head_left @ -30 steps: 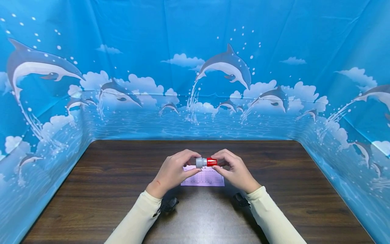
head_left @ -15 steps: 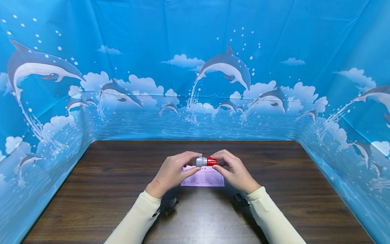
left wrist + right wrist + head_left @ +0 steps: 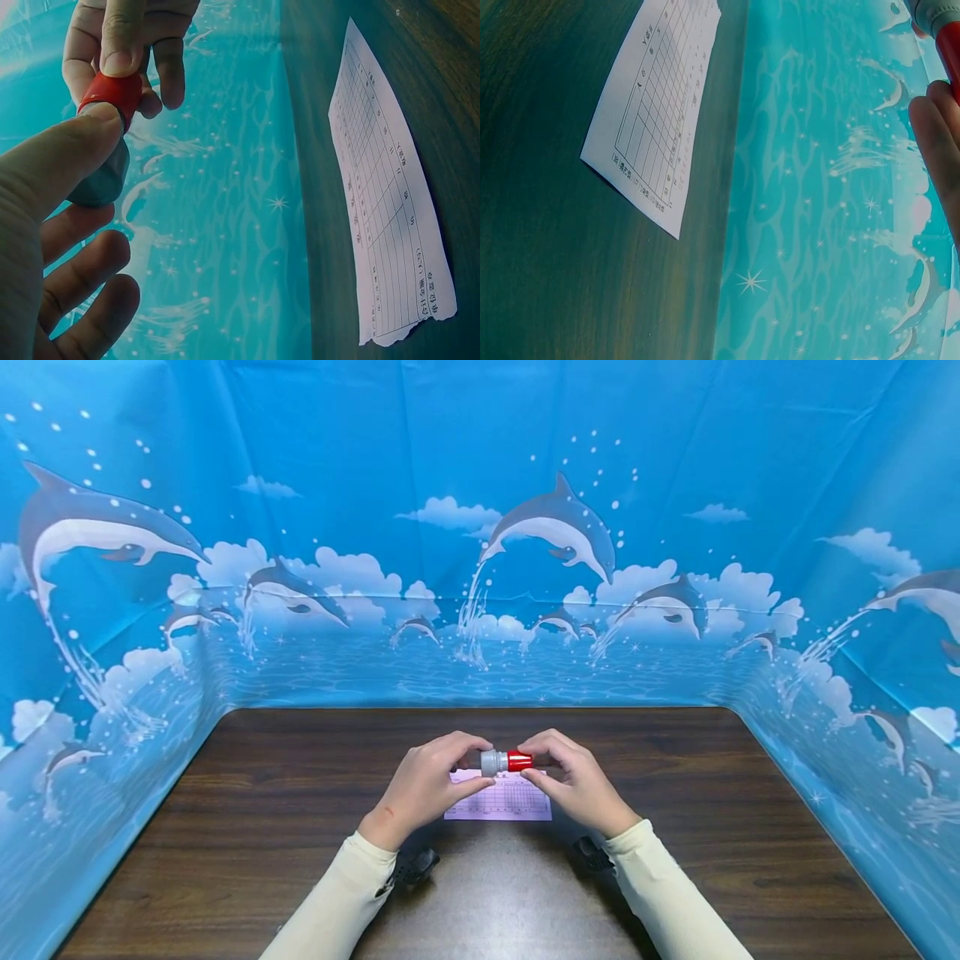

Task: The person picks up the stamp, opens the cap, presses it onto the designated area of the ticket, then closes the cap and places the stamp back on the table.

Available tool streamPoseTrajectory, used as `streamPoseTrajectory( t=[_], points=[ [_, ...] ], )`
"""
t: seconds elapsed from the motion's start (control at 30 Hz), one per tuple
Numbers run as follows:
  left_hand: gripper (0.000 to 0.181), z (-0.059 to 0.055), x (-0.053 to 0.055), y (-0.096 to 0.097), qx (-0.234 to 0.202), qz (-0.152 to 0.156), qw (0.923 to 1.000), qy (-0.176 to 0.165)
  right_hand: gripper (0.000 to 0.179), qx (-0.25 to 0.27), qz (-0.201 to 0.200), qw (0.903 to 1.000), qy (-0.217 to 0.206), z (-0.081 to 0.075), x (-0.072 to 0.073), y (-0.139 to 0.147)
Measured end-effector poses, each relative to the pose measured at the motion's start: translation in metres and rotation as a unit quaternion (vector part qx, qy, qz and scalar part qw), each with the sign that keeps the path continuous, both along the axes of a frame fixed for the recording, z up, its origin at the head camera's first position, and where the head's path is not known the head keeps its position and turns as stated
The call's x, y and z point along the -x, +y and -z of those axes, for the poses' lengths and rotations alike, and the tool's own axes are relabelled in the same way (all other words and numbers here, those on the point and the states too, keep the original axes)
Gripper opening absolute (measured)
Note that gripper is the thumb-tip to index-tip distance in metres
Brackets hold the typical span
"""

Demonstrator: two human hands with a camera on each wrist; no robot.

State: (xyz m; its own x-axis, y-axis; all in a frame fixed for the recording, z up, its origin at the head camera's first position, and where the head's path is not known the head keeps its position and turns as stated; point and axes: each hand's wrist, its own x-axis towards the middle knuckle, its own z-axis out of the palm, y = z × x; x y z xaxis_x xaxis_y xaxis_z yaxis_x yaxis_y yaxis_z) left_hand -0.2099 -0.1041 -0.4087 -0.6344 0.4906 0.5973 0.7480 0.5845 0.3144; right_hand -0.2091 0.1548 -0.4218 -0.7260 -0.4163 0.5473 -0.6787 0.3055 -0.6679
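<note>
Both hands hold a small cylinder [image 3: 492, 763], grey at one end and red at the other, level above the sheet in the head view. At its grey end, my left hand [image 3: 427, 787] pinches it between thumb and fingers. My right hand [image 3: 573, 782] grips the red end [image 3: 519, 761] the same way. In the left wrist view the left thumb presses near where the red part [image 3: 112, 94] meets the grey part [image 3: 105, 176], and the other left fingers are spread below. Only part of the right hand [image 3: 939, 142] shows in the right wrist view. Beneath lies a pale printed form [image 3: 498, 803].
The dark wooden table [image 3: 247, 860] reaches back to a blue curtain [image 3: 360, 668] printed with dolphins, which also runs along both sides. Black wrist devices sit at the left cuff [image 3: 375, 852] and the right cuff [image 3: 632, 835].
</note>
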Motion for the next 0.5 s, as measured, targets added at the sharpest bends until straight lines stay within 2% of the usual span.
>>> streamPoseTrajectory(
  t=[0.5],
  points=[
    [0.046, -0.001, -0.0012, -0.0013, -0.002, 0.01, 0.9995, -0.031, 0.033, -0.01, -0.006, 0.9999, -0.002, -0.0001, -0.0003, -0.0012]
  ],
)
